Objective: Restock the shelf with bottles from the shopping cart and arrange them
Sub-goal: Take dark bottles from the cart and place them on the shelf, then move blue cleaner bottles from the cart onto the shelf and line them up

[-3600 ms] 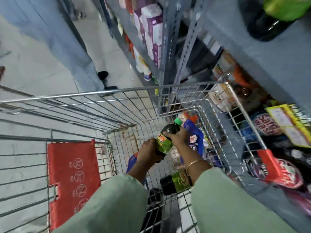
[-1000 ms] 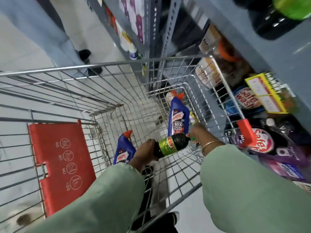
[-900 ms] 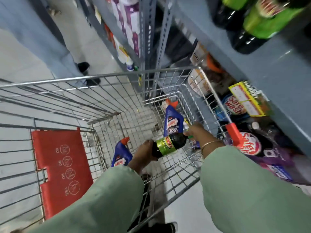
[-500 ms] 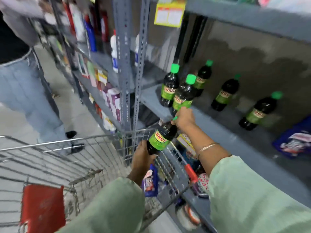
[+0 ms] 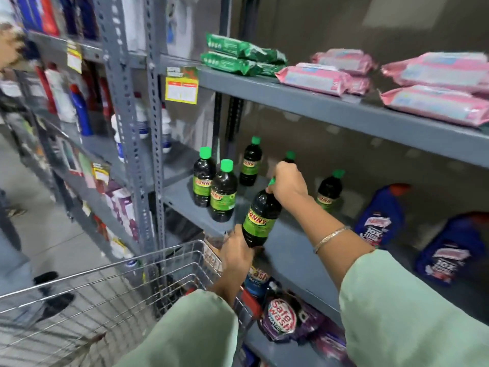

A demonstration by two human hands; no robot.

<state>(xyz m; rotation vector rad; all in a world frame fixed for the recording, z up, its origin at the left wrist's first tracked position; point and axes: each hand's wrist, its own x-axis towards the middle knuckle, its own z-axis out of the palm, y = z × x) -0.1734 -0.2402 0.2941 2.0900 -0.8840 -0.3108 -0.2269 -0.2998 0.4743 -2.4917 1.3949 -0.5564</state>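
Observation:
A dark bottle (image 5: 260, 218) with a green label and green cap is tilted over the front edge of the grey middle shelf (image 5: 288, 250). My left hand (image 5: 236, 250) cups its base from below. Over its cap my right hand (image 5: 288, 181) is closed. Several matching bottles stand upright on that shelf: two close together at the left (image 5: 223, 192), one further back (image 5: 250, 162), one behind my right hand (image 5: 290, 156), one to the right (image 5: 329, 188). The wire shopping cart (image 5: 111, 292) is at the lower left, below the shelf.
Two blue cleaner bottles (image 5: 381, 215) lie on the same shelf at the right. Pink and green packs (image 5: 317, 75) fill the shelf above. Purple pouches (image 5: 285, 316) sit on the shelf below. A grey upright post (image 5: 156, 154) stands left of the bottles. Another person's legs (image 5: 16, 274) are at far left.
Both hands lifted the bottle out of the cart up to the middle shelf; it went from lying sideways to nearly upright. My view swung up from the cart to the shelves.

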